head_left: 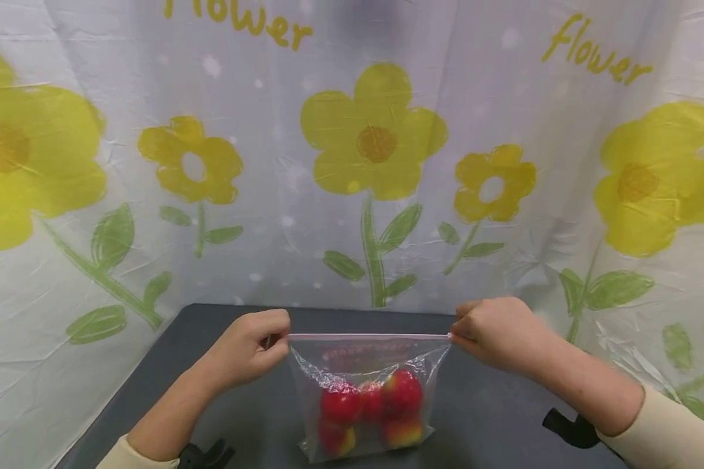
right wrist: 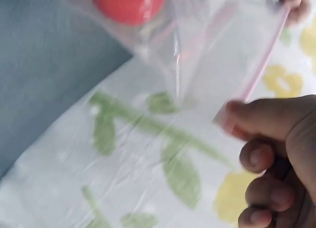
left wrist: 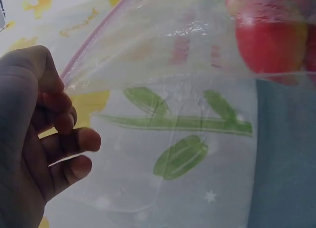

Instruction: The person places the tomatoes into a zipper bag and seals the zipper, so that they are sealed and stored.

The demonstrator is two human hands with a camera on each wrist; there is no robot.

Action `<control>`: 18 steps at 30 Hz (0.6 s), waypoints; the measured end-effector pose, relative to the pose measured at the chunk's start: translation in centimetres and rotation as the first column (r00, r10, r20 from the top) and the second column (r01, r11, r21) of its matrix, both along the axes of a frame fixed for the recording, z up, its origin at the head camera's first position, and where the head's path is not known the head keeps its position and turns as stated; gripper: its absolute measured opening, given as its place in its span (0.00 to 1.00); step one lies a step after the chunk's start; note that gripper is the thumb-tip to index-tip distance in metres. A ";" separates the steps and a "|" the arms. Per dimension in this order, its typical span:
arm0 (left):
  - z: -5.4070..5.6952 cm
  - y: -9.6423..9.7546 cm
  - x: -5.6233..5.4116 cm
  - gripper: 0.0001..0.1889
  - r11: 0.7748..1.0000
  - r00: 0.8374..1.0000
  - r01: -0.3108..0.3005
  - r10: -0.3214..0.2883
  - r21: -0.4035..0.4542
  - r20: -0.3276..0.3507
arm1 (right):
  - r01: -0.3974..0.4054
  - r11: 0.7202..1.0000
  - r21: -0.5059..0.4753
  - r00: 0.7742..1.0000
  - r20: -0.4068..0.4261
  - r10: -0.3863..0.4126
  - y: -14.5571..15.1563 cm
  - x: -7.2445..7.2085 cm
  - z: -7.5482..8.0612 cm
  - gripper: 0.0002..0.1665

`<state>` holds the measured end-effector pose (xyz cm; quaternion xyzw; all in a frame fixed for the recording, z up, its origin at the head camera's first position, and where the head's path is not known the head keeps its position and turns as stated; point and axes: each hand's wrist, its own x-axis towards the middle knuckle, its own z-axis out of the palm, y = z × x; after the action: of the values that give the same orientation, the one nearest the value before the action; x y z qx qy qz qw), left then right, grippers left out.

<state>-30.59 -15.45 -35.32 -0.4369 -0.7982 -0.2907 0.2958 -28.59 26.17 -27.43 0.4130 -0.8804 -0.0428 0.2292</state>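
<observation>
A clear zip bag (head_left: 366,361) with a pink closure strip along its top hangs upright between my two hands, the strip pulled straight. Several red and yellow fruits, which look like apples (head_left: 403,393), lie in its lower part. My left hand (head_left: 252,345) pinches the strip's left corner between thumb and forefinger; its other fingers curl loosely in the left wrist view. At the opposite corner my right hand (head_left: 498,335) pinches the strip the same way, with thumb and forefinger (right wrist: 256,117) meeting on the plastic. Whether the strip is fully sealed I cannot tell.
Beneath the bag is a dark grey table (head_left: 229,404). A white curtain (head_left: 270,260) printed with yellow flowers surrounds its back and sides. Black straps with mounts (head_left: 569,428) sit at both wrists.
</observation>
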 end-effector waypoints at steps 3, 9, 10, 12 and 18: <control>0.9 0.1 -0.8 0.18 0.996 0.996 -0.087 0.087 0.003 0.015 | 0.011 1.000 -0.023 1.000 -0.007 -0.011 -0.4 1.3 -0.1 0.11; 3.3 -0.1 -2.9 0.08 0.951 0.953 -0.304 0.303 0.056 0.027 | -0.003 0.995 -0.099 0.986 0.165 0.019 -2.9 3.8 0.6 0.06; 3.6 -0.1 -3.3 0.06 0.942 0.945 -0.328 0.327 0.068 0.029 | -0.019 0.994 -0.106 0.980 0.194 0.039 -3.6 4.1 0.6 0.06; 4.1 0.0 -4.1 0.06 0.926 0.929 -0.368 0.365 0.085 0.054 | -0.059 0.990 -0.126 0.966 0.242 0.088 -5.2 4.7 0.5 0.07; 5.1 1.6 -7.2 0.12 0.905 0.892 -0.425 0.415 0.019 0.177 | -0.130 0.968 -0.214 0.878 0.428 0.213 -12.1 5.6 -0.6 0.07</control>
<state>-37.79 -13.85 -30.23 -0.2195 -0.8871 -0.2786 0.2954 -22.95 14.10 -28.00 0.4659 -0.8694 0.1533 0.0595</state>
